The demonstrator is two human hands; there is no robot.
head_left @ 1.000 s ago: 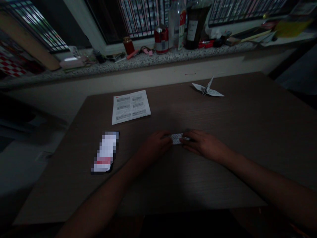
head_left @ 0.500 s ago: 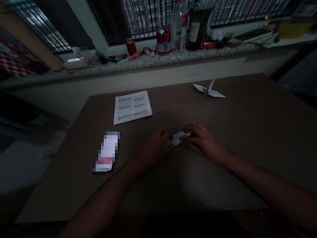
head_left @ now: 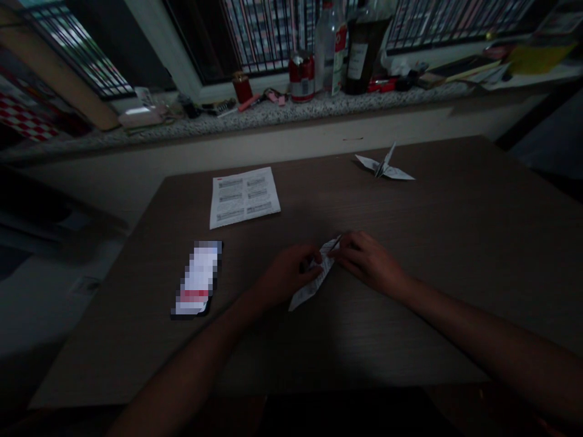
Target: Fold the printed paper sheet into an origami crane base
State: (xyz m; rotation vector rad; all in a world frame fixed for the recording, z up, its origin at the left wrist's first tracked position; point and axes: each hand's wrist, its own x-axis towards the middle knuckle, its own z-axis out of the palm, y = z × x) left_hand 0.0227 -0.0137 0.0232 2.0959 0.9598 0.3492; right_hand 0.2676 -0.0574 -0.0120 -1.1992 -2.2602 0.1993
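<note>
A narrow folded piece of printed paper (head_left: pixel 314 284) lies slantwise between my two hands, low over the table, one pointed end toward me. My left hand (head_left: pixel 291 270) grips its left edge, thumb and fingers bent around it. On the upper right end, the fingers of my right hand (head_left: pixel 362 258) are closed in a pinch. Beyond them, a folded paper crane (head_left: pixel 385 168) rests near the table's back edge. A flat printed sheet (head_left: pixel 245 197) is at the back left.
On the wooden table (head_left: pixel 455 243), a phone (head_left: pixel 198 279) with a blurred screen lies left of my left hand. Behind the table, a stone windowsill (head_left: pixel 255 119) holds a red can (head_left: pixel 301 76), a clear bottle (head_left: pixel 325 54), a dark bottle (head_left: pixel 362 54) and small clutter.
The folded paper has turned, so its long pointed end now shows below my left hand. My right hand has shifted slightly left with its end.
</note>
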